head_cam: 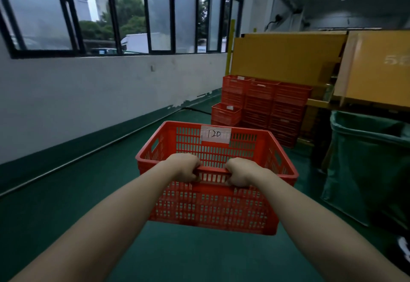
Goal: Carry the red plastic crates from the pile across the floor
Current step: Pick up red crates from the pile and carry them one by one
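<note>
While left grip [187, 167] and right grip [240, 172] clench red crate [213, 210], green floor [66, 204] meets white wall [88, 95].

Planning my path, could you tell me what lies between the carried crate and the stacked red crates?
In the head view, only bare green floor shows between the carried crate and the stacked crates.
</note>
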